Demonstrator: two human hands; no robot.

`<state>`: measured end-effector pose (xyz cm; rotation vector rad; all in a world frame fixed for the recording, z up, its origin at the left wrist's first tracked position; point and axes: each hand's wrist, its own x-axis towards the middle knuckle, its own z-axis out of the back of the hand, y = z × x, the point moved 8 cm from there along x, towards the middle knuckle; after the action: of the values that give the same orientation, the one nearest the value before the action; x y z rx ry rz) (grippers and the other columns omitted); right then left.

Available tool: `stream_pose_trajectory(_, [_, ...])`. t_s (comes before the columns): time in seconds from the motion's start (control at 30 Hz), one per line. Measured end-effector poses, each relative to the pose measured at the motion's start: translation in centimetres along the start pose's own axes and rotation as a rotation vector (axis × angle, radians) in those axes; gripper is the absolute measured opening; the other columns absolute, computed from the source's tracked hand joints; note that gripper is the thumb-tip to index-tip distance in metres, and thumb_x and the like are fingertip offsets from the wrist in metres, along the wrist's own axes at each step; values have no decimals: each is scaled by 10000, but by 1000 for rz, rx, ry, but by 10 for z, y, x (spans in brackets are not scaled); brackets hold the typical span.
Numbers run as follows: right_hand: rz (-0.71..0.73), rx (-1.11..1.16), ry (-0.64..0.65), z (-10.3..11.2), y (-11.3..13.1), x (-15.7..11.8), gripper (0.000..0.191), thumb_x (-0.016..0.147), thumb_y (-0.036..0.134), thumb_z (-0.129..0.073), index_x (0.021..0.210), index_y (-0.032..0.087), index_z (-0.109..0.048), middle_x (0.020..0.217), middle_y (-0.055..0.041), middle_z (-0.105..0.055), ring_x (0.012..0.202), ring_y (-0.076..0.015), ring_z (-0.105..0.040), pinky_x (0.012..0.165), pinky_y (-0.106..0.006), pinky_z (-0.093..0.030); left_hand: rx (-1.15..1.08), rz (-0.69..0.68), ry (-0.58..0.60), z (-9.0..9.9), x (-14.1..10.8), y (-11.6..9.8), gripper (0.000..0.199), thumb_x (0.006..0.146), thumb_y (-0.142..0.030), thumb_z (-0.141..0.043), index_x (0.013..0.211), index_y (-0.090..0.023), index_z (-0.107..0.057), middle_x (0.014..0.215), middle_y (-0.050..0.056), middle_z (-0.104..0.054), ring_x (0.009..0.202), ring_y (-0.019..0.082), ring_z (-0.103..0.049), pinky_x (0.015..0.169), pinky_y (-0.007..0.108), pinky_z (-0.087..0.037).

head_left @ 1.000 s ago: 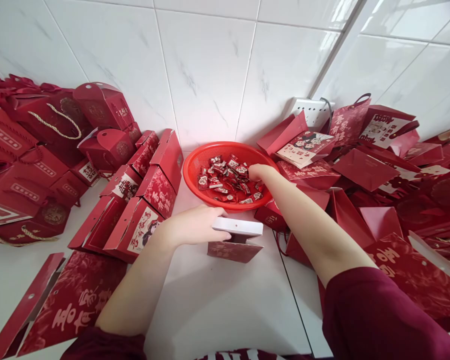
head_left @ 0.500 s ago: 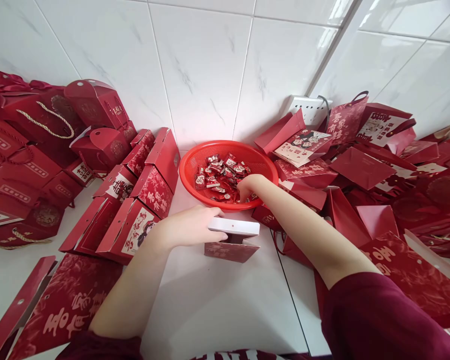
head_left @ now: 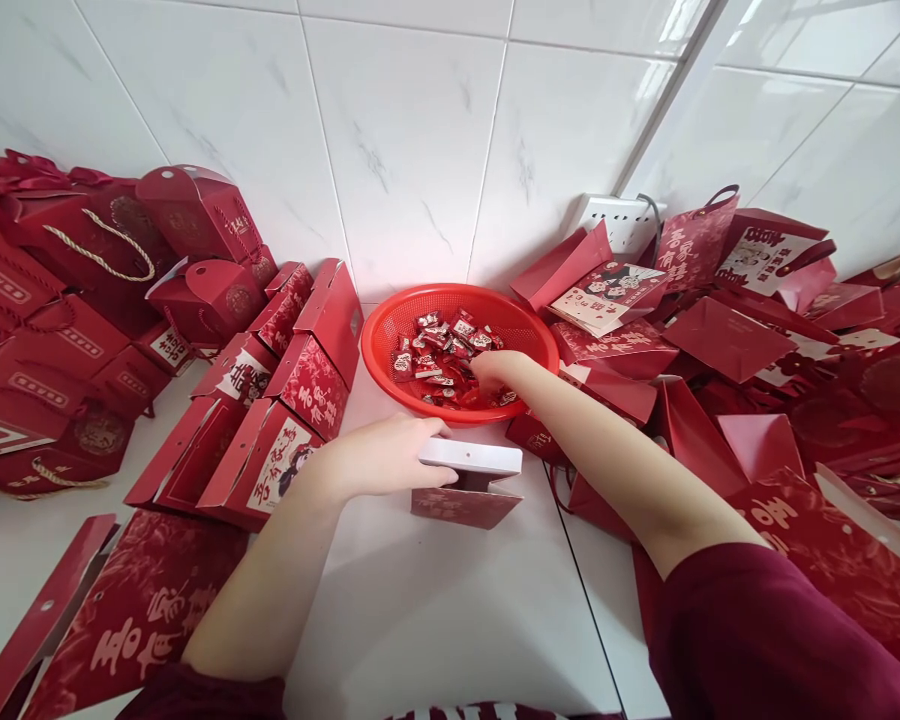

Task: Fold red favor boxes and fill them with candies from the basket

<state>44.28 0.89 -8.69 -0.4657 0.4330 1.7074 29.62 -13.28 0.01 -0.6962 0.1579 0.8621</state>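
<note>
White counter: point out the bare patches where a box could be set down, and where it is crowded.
The white counter is bare in front of the small open box, between the left hand forearm and the right sleeve. A thinner strip runs between the red basket and the row of red boxes. The piles of red bags at right and gift boxes at left are crowded.

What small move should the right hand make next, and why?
Probably close the fingers on a few sweets and lift them toward the box. The right hand is down among the red-wrapped sweets in the round red plastic basket, while the left hand steadies the small open red gift box just in front of it.
</note>
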Motion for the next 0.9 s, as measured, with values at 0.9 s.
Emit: stream_pose_trajectory(0.9, [275,-107,-30,-4,64,-22,209,832,274,-650,1004,164,-697,996,-94,-702,864,-219,-651,738,-298,-474,153,-40,-126,-2,-15,-5,513,818,-436,-567,1300,-266,-521,1254,58,-624,1057,270,-618,780,316,-452])
